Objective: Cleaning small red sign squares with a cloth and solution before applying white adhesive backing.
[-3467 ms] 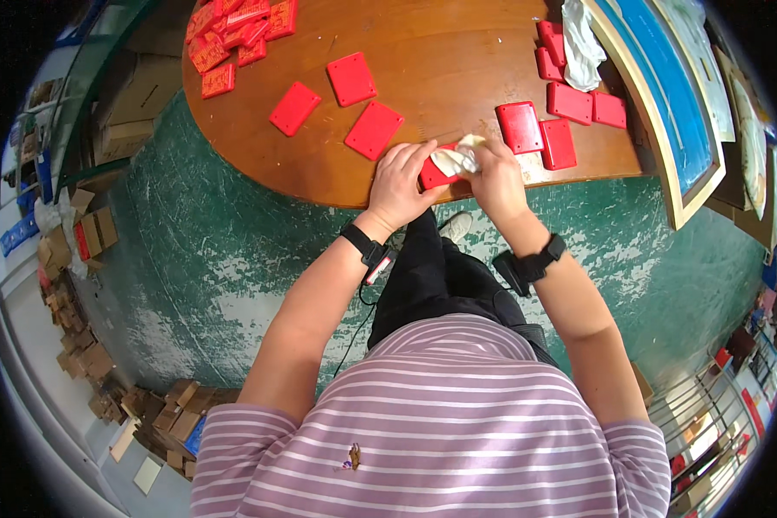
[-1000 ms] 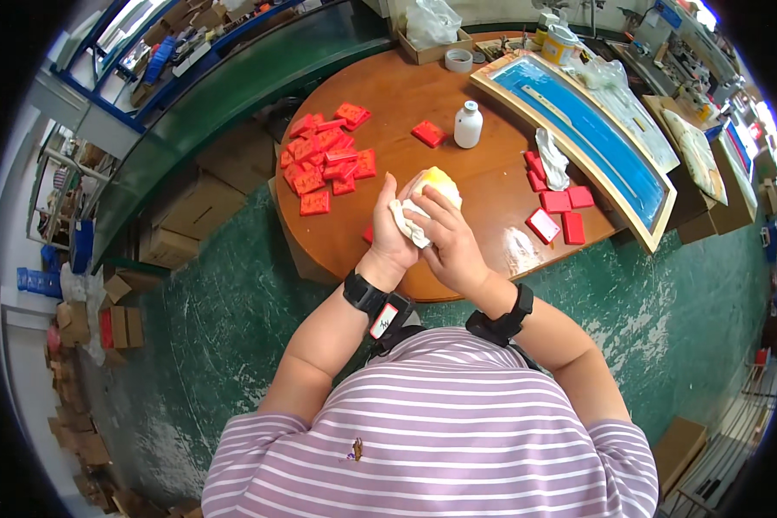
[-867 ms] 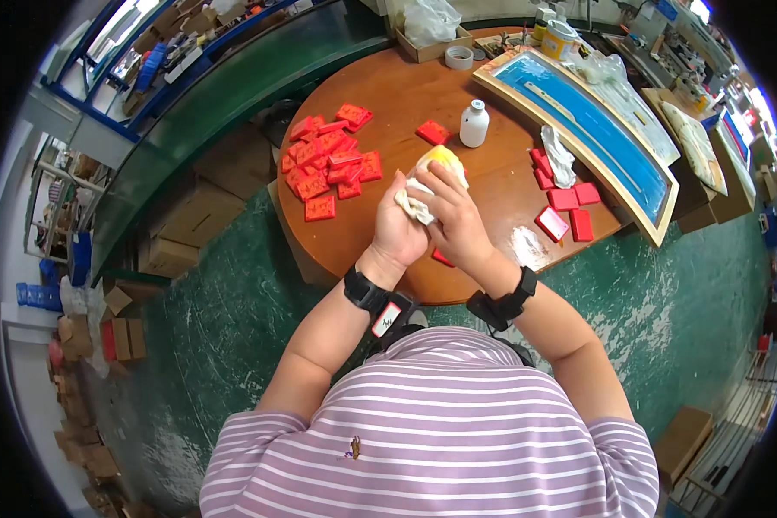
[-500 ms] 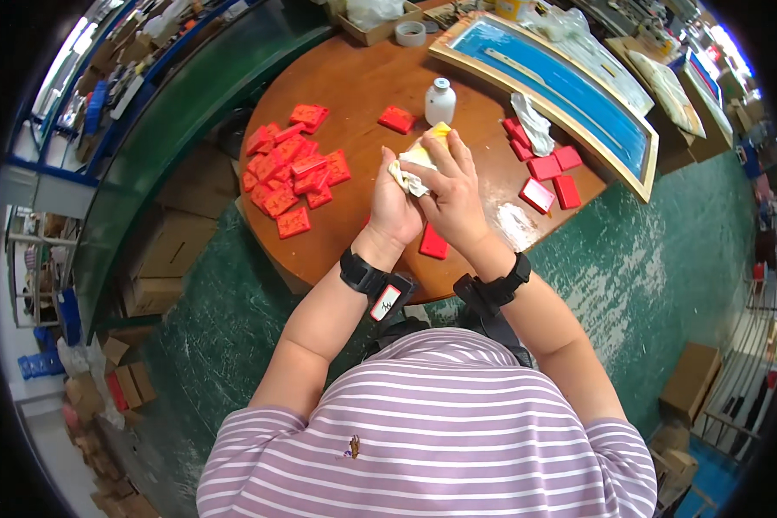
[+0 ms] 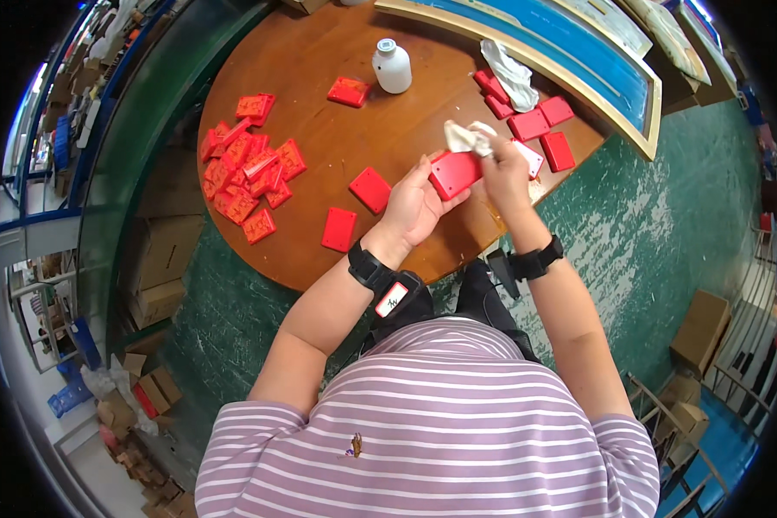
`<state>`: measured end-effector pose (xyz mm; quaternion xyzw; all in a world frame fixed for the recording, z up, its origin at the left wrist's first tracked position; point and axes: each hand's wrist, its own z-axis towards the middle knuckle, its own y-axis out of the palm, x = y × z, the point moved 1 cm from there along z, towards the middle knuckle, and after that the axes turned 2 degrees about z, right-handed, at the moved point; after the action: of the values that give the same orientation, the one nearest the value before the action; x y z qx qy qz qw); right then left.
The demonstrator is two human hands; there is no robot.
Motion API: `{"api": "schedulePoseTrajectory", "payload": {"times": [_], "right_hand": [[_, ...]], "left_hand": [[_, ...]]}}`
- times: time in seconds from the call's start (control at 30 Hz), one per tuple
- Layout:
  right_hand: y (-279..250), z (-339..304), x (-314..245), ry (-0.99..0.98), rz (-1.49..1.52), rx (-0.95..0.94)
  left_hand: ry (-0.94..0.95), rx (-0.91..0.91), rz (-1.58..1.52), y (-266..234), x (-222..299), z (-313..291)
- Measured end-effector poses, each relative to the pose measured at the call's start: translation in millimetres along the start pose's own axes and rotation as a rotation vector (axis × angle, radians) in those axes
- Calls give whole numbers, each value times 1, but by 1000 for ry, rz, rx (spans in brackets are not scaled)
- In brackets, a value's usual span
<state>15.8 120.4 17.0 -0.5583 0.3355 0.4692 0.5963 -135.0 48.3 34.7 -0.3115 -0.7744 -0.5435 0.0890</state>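
My left hand (image 5: 413,205) holds a flat red plastic piece (image 5: 454,173) over the near edge of the round wooden table (image 5: 319,104). My right hand (image 5: 502,169) presses a crumpled white cloth (image 5: 466,138) against the piece's upper edge. Two more red pieces (image 5: 354,207) lie flat just left of my left hand. Both wrists wear black bands.
A heap of red pieces (image 5: 249,168) lies at the table's left. A white bottle (image 5: 392,66) and one red piece (image 5: 349,91) stand farther back. More red pieces (image 5: 540,129) and a white rag (image 5: 509,73) lie right, by a blue framed board (image 5: 570,52). Cardboard boxes (image 5: 160,259) sit on the green floor.
The view has swung, so the table now lies farther up and left. My hands went on holding a red piece and the cloth, with the yellowish thing seen a second ago out of sight.
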Motion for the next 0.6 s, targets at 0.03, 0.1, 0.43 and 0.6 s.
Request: {"api": "schedulePoseTrajectory", "payload": {"times": [0.03,0.1,0.43,0.6], "right_hand": [[-9,2,21,141,73,-4],[-26,0,35,325,219,98],[-39,-30,58,728,808,116],[-31,-33,58,688,787,64]], "left_hand": [[-34,0,-2,-4,-4,4],[-51,54,-1,-25,-13,14],[94,279,979,-101,-75,67],[589,232,1596,-69,-31,6]]}}
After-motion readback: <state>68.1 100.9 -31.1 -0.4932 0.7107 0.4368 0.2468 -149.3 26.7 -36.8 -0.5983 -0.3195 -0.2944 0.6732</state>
